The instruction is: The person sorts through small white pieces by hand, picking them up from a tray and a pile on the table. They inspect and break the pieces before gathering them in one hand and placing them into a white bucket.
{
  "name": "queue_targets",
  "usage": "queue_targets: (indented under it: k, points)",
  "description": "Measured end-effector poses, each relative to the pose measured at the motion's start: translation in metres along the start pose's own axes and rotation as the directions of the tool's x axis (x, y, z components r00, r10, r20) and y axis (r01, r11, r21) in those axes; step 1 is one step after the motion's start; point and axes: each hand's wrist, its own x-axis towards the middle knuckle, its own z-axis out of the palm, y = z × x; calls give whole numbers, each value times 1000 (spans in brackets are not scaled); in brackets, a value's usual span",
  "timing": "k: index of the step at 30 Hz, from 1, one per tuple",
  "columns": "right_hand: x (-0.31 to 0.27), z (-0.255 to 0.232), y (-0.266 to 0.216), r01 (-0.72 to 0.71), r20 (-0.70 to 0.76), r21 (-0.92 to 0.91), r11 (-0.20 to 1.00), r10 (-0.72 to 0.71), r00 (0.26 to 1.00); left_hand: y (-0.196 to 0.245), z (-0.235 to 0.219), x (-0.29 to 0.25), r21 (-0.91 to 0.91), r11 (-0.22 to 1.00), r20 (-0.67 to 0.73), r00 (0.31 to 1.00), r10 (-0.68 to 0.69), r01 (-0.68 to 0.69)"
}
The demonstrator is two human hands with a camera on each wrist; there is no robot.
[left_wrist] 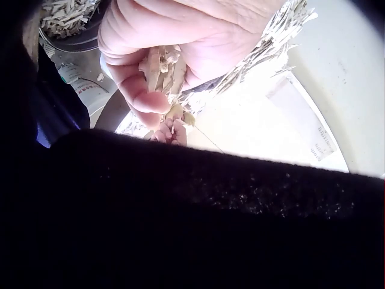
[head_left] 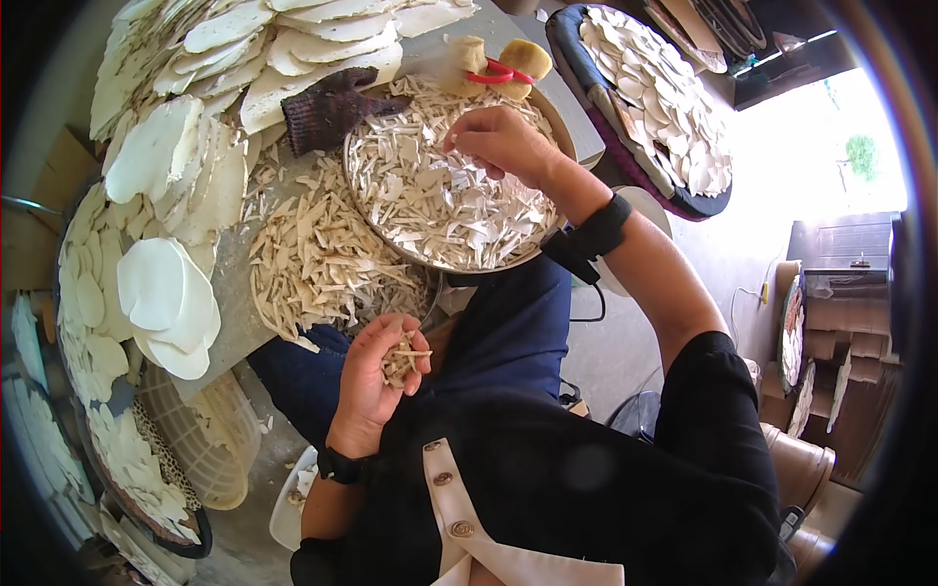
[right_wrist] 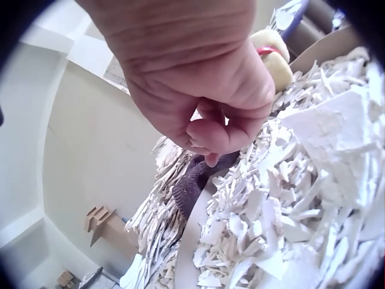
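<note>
Best to cradle the bundle of strips (head_left: 400,363) snugly in the left hand (head_left: 368,369), curled round it near the yellowish heap (head_left: 313,256) on the desk (head_left: 233,327), without squeezing enough to snap brittle ends; hold the right hand (head_left: 503,146), bent-fingered, low over the white chips (head_left: 440,210) in the round tray (right_wrist: 187,248) (cannot tell whether pinching a sliver); pick singly with the fingertips; avoid snagging the dark glove (head_left: 327,112) lying against the rim.
</note>
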Motion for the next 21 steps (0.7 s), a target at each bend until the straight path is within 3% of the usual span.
queue_targets:
  k: [6,10,12,14,16,17,20,21]
  points:
    - [-11,4,2,132,-185,-450,883,-237,954,0,0,1,-2,1000,7,1000,1,-1]
    - [-32,38,-9,223,51,-165,961,-217,975,-1,-2,3,41,999,-8,1000,-1,1]
    - [-54,68,-25,337,222,-8,941,-327,919,-4,-8,4,-34,999,12,1000,-16,16]
    - [-76,87,-42,276,396,77,958,-283,873,-5,-9,6,-95,995,55,998,-6,11]
    - [-84,104,-44,252,440,44,967,-245,864,-6,-9,6,-140,990,111,993,27,-12]
    - [-82,116,-32,436,374,-36,899,-393,840,-6,-10,5,-153,988,92,995,27,-13]
    - [-81,125,-25,607,329,-214,766,-528,783,-4,-11,4,-157,987,14,1000,21,-19]
    - [-84,125,-30,596,308,-219,773,-525,794,-3,-11,3,-138,990,-30,999,13,-17]
